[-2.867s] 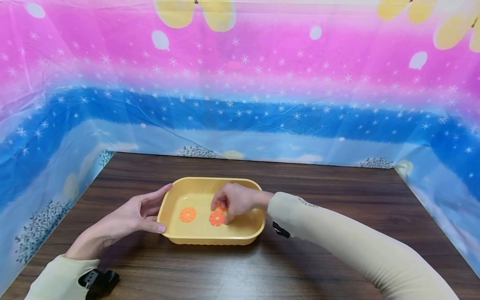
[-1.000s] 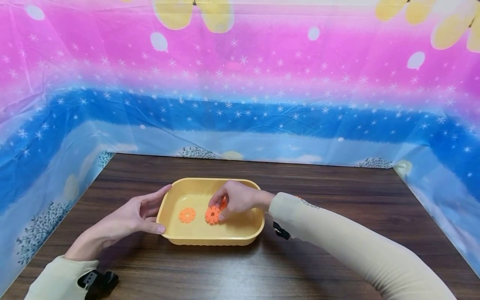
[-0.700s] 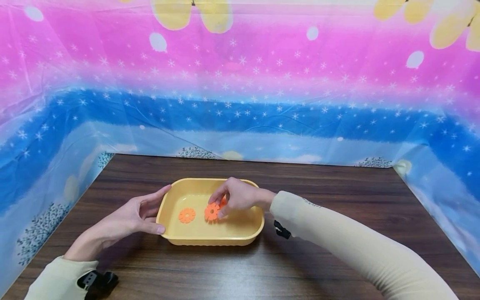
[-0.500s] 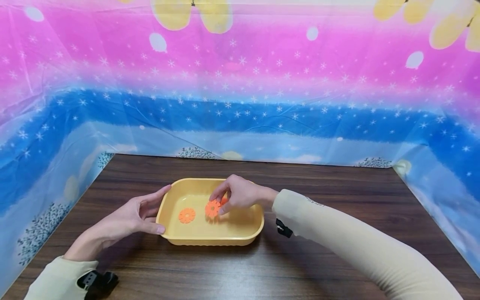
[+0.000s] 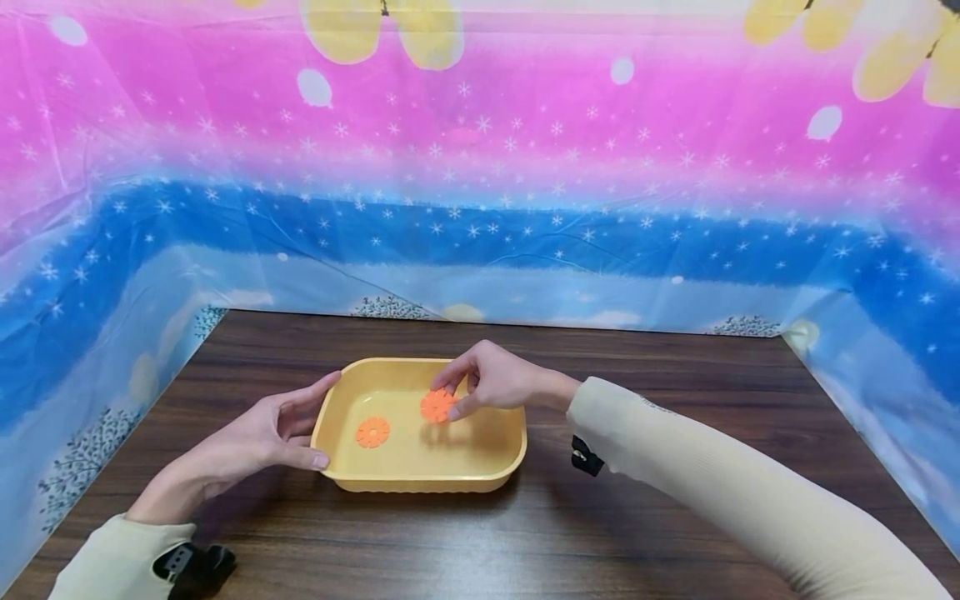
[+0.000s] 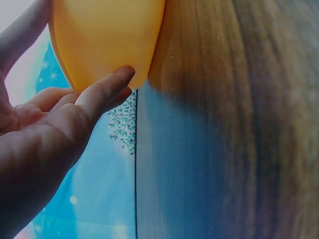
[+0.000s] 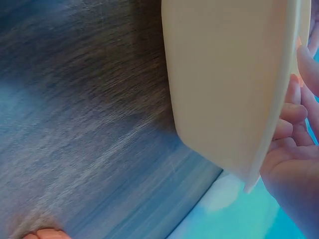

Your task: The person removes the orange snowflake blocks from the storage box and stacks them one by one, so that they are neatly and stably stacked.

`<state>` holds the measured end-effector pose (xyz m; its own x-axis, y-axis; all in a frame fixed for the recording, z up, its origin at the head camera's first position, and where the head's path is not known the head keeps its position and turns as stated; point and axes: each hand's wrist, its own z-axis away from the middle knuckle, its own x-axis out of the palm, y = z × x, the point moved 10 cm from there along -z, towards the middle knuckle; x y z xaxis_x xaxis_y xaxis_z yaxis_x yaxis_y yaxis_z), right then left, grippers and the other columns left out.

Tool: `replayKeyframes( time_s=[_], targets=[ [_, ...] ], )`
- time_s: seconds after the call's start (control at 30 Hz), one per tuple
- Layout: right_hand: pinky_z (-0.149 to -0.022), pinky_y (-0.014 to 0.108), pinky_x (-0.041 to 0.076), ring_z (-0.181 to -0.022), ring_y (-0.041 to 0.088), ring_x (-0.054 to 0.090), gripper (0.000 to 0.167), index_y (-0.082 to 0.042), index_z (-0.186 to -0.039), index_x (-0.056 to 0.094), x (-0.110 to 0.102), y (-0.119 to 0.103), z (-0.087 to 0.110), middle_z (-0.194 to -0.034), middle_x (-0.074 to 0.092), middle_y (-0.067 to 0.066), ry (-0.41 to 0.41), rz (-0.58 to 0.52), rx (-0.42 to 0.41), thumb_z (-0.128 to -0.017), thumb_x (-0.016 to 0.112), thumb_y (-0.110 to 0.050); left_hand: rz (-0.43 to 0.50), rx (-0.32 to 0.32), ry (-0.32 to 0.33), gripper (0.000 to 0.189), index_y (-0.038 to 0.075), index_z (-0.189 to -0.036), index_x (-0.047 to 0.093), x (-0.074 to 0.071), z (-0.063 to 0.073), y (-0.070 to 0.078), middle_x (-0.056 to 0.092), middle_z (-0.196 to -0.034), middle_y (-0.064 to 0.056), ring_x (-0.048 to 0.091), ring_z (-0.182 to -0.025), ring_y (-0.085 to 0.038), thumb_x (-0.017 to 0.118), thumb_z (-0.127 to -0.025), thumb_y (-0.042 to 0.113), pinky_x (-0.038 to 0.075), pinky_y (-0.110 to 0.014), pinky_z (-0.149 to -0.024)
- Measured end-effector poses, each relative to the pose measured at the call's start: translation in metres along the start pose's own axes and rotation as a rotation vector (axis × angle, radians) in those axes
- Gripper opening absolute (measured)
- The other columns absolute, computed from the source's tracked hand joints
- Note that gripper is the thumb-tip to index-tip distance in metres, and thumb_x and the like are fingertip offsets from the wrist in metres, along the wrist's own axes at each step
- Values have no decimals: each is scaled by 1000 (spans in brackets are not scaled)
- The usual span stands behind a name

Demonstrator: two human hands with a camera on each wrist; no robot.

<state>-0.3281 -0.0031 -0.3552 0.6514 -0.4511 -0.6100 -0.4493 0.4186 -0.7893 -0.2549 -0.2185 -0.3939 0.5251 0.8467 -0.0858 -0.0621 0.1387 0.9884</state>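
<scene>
A yellow plastic basin (image 5: 420, 483) stands on the table. My left hand (image 5: 255, 433) holds its left end, thumb on the near corner of the rim and index finger near the far corner. In the left wrist view, fingers (image 6: 107, 89) lie against the outer wall. My right hand (image 5: 498, 379) pinches an orange flower-shaped snowflake disc (image 5: 437, 406) between thumb and fingers, above the basin floor with a shadow below. Whether a second disc is joined behind it, I cannot tell. Another orange snowflake disc (image 5: 372, 432) lies flat in the basin's left half.
The dark wood table (image 5: 390, 550) extends around the basin. A cloth backdrop (image 5: 480, 233) with snowflakes rises along the back and sides. At the lower left of the right wrist view, the edge of an orange object (image 7: 47, 234) shows on the table.
My right hand has lifted the snowflake disc off the basin floor, moving up and slightly right. The orange piece seen behind it earlier no longer shows separately. My left hand has stayed in place.
</scene>
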Motion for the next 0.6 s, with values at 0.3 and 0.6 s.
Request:
replayKeyframes(
  time_s=[0.3, 0.6],
  targets=[
    [-56, 24, 32, -58, 14, 43, 39, -4, -125, 77, -12, 3, 15, -100, 73, 2, 40, -31, -3, -87, 87, -7, 3, -3, 1, 110, 8, -170, 8, 0, 0, 0, 9, -173, -25, 29, -149, -51, 81, -88, -3, 55, -37, -100],
    [-57, 24, 36, -59, 13, 45, 41, -5, -127, 76, -28, 7, 32, -103, 75, 6, 82, -34, -4, -88, 86, -8, 4, -8, 2, 110, 9, -170, 8, -1, -1, 0, 9, -173, -25, 30, -149, -50, 81, -88, -4, 56, -38, -100]
  ],
)
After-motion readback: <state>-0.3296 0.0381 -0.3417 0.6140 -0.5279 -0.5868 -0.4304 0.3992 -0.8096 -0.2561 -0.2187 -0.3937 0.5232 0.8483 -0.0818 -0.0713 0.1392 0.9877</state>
